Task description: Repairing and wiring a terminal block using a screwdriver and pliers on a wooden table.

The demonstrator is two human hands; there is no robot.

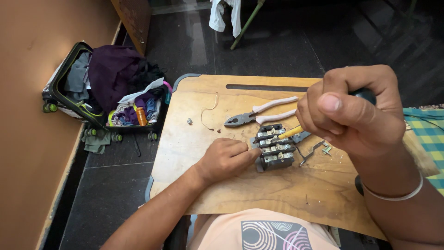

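Observation:
A black electrical terminal block [274, 147] with metal contacts lies on a small wooden table [240, 190]. My left hand [225, 159] rests on the table and presses against the block's left side. My right hand [351, 111] is raised above the block, fist closed on a screwdriver with a dark handle [365, 95] and a yellow shaft [290, 133]; its tip touches the block's upper contacts. The thumb hides most of the handle.
Pliers [259, 115] with white handles lie just behind the block. A thin wire [206, 113], a small screw [189, 121] and a metal strip [311, 152] lie on the table. An open suitcase [104, 88] full of clothes sits on the dark floor to the left.

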